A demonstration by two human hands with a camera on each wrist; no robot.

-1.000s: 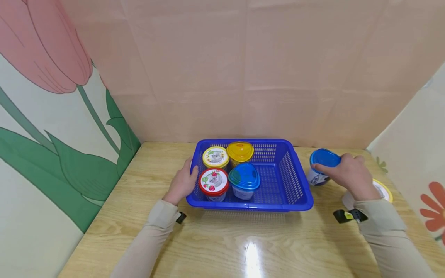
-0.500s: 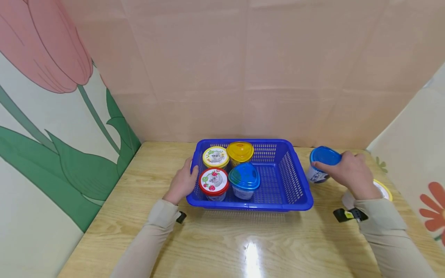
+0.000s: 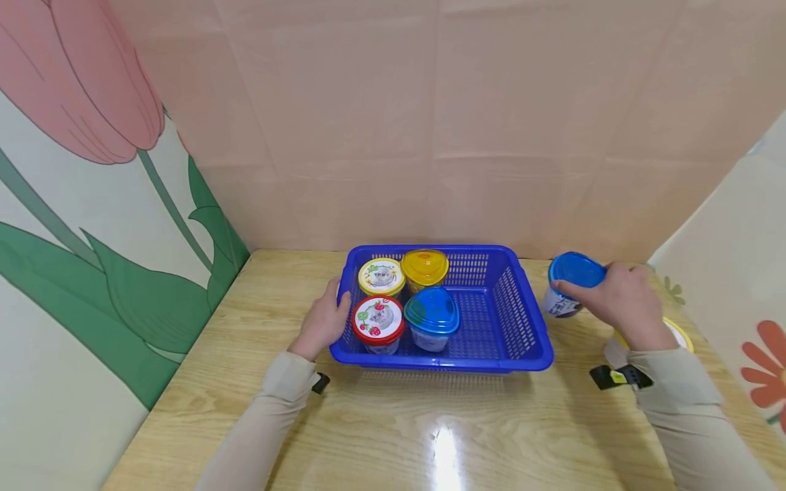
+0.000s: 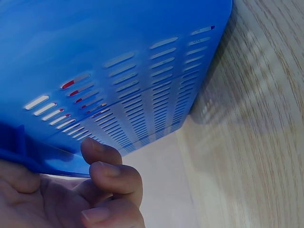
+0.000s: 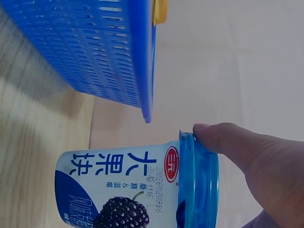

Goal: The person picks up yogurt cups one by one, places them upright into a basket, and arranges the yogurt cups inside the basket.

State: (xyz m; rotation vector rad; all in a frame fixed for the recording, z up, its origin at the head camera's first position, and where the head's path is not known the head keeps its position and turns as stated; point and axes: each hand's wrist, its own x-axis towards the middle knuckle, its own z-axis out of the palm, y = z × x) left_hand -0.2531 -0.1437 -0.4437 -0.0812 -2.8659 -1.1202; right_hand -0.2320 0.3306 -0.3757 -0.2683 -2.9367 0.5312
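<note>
My right hand point(image 3: 629, 303) grips a yogurt cup point(image 3: 565, 300) by its blue lid, right of the basket. In the right wrist view, the white cup point(image 5: 114, 185) bears a blackberry picture, and my thumb presses the lid's edge. My left hand point(image 3: 322, 317) holds the left rim of the blue plastic basket point(image 3: 534, 327). In the left wrist view, curled fingers point(image 4: 116, 178) lie under that rim. Inside the basket's left half stand a yellow-rimmed cup point(image 3: 381, 276), a red-rimmed cup point(image 3: 377, 319), a cup with a clear yellow lid point(image 3: 425, 266) and a blue-lidded cup point(image 3: 432, 310).
Another yellow-rimmed cup point(image 3: 680, 335) stands on the wooden table point(image 3: 381, 429), partly hidden behind my right wrist. A pink-beige backdrop point(image 3: 430, 136) rises at the table's back edge. Printed panels flank it on both sides.
My right hand and the blue-lidded cup have risen slightly and shifted a little away from me. My left hand and the basket have stayed in place.
</note>
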